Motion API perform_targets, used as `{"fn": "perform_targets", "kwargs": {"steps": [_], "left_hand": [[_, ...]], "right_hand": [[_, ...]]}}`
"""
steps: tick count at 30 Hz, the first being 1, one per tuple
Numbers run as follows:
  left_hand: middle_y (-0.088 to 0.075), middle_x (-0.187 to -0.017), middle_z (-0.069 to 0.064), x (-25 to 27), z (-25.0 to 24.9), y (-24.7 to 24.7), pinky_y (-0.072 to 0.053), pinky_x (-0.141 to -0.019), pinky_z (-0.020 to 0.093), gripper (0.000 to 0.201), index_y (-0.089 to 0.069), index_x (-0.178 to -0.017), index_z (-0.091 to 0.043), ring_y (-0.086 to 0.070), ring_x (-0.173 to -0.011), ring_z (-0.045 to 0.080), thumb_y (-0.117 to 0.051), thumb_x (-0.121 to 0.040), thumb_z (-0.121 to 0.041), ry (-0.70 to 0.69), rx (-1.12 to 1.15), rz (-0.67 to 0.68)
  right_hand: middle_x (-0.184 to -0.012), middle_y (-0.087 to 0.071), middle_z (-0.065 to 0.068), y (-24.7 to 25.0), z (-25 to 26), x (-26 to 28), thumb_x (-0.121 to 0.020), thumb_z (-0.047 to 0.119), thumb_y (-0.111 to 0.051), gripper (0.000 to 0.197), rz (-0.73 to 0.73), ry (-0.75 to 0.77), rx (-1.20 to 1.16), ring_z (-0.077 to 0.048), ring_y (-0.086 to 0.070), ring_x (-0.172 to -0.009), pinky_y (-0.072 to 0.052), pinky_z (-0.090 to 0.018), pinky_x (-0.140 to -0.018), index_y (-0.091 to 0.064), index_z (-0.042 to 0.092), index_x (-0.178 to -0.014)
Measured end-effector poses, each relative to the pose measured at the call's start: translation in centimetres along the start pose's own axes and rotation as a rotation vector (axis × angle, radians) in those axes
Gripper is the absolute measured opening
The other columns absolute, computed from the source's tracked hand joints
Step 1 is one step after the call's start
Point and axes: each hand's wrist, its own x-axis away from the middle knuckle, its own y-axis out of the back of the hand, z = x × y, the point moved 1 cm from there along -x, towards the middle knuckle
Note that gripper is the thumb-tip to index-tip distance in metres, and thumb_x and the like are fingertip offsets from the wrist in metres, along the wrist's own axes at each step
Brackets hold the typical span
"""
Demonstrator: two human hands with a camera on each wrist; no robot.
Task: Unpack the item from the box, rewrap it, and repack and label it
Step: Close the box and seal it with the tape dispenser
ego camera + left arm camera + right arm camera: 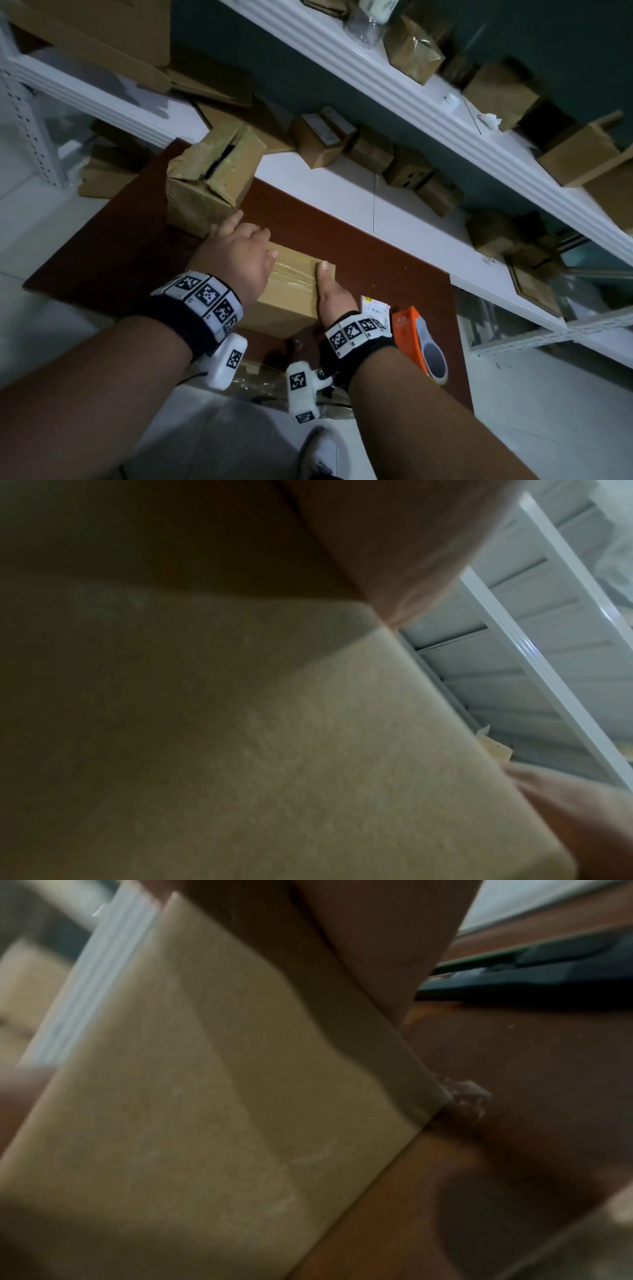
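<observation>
Brown cardboard box (291,291), its top seam sealed with clear tape (294,272), sits on the dark red-brown table (376,246), close to the near edge. The left hand (236,257) clasps the box's left side, thumb laid over the top, fingers curled down the far face. The right hand (334,298) presses the right side, thumb extended flat along the top edge; its remaining fingers are hidden. Both wrist views show blurred cardboard close up. A printed shipping label (375,306) lies on the table just right of the box, beside an orange tape dispenser (419,342). A second, crumpled box (209,181) with parted flaps stands behind. White shelving (394,82) holds further cartons.
</observation>
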Motion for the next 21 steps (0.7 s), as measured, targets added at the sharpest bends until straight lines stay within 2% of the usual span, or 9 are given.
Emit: {"fn": "perform_targets", "kwargs": {"steps": [2, 4, 6, 8, 11, 14, 16, 18, 21], "left_hand": [[-0.041, -0.156, 0.006, -0.2, 0.6, 0.2, -0.019, -0.122, 0.048, 0.050, -0.051, -0.144, -0.012, -0.011, -0.153, 0.023, -0.047, -0.101, -0.038, -0.015, 0.090, 0.004], [-0.033, -0.161, 0.007, -0.1, 1.0, 0.8, -0.015, -0.124, 0.039, 0.054, -0.048, -0.147, -0.012, -0.011, -0.154, 0.020, -0.057, -0.098, -0.033, -0.015, 0.208, -0.025], [-0.021, -0.166, 0.004, 0.3, 1.2, 1.5, -0.021, -0.119, 0.033, 0.069, -0.037, -0.153, -0.013, -0.018, -0.152, 0.020, -0.067, -0.094, -0.031, 0.058, 0.343, -0.038], [-0.014, -0.166, 0.004, 0.7, 1.5, 1.6, -0.030, -0.116, 0.036, 0.085, -0.024, -0.157, -0.014, -0.029, -0.148, 0.023, -0.071, -0.090, -0.037, 0.168, 0.419, -0.009], [-0.023, -0.163, 0.010, 1.0, 2.0, 1.3, -0.034, -0.115, 0.041, 0.095, -0.018, -0.158, -0.014, -0.035, -0.145, 0.026, -0.072, -0.086, -0.046, 0.277, 0.521, 0.050], [-0.029, -0.162, 0.006, 1.1, 2.3, 1.3, -0.031, -0.115, 0.041, 0.090, -0.019, -0.158, -0.018, -0.034, -0.145, 0.027, -0.070, -0.089, -0.047, 0.388, 0.646, 0.093], [-0.034, -0.160, 0.005, 0.9, 2.2, 1.3, -0.031, -0.114, 0.041, 0.077, -0.026, -0.156, -0.018, -0.037, -0.144, 0.028, -0.064, -0.094, -0.042, 0.417, 0.674, 0.067], [-0.041, -0.157, 0.007, 0.8, 2.2, 1.4, -0.032, -0.113, 0.038, 0.062, -0.035, -0.154, -0.015, -0.040, -0.142, 0.028, -0.057, -0.100, -0.036, 0.427, 0.671, 0.019], [-0.045, -0.154, 0.007, 0.8, 2.4, 1.4, -0.031, -0.112, 0.034, 0.051, -0.043, -0.150, -0.014, -0.042, -0.140, 0.027, -0.051, -0.103, -0.031, 0.438, 0.711, -0.019]], "right_hand": [[-0.139, -0.058, -0.013, 0.2, 0.2, -0.1, -0.094, 0.074, -0.024, 0.080, 0.020, -0.051, 0.037, -0.031, -0.057, -0.121, -0.041, -0.038, -0.107, -0.055, 0.014, -0.137], [-0.132, -0.062, -0.012, 0.5, 0.4, 0.2, -0.089, 0.081, -0.025, 0.086, 0.025, -0.104, 0.061, -0.031, -0.060, -0.113, -0.043, -0.038, -0.104, -0.059, 0.015, -0.133], [-0.136, -0.060, -0.012, 0.6, 0.5, 0.3, -0.083, 0.086, -0.029, 0.094, 0.027, -0.125, 0.058, -0.033, -0.058, -0.119, -0.042, -0.041, -0.108, -0.056, 0.014, -0.138], [-0.141, -0.057, -0.012, 0.5, 0.6, 0.4, -0.085, 0.084, -0.027, 0.091, 0.037, -0.110, 0.080, -0.033, -0.056, -0.124, -0.039, -0.039, -0.110, -0.054, 0.016, -0.141], [-0.144, -0.053, -0.012, 0.5, 1.0, 0.6, -0.092, 0.076, -0.021, 0.084, 0.048, -0.088, 0.125, -0.032, -0.053, -0.128, -0.036, -0.033, -0.106, -0.049, 0.017, -0.144], [-0.144, -0.053, -0.011, 0.5, 1.2, 0.7, -0.096, 0.071, -0.023, 0.076, 0.013, -0.091, 0.130, -0.030, -0.053, -0.127, -0.037, -0.032, -0.101, -0.045, 0.018, -0.146], [-0.144, -0.054, -0.009, 0.5, 1.2, 1.1, -0.098, 0.066, -0.031, 0.069, -0.034, -0.111, 0.065, -0.030, -0.052, -0.129, -0.036, -0.029, -0.095, -0.043, 0.020, -0.148], [-0.142, -0.056, -0.007, 0.4, 1.5, 1.6, -0.099, 0.061, -0.036, 0.063, -0.088, -0.099, 0.029, -0.031, -0.053, -0.129, -0.039, -0.032, -0.096, -0.043, 0.021, -0.147], [-0.135, -0.061, -0.009, -0.3, 1.5, 1.3, -0.100, 0.060, -0.033, 0.060, -0.183, -0.092, 0.082, -0.033, -0.059, -0.121, -0.045, -0.037, -0.096, -0.042, 0.024, -0.147]]}}
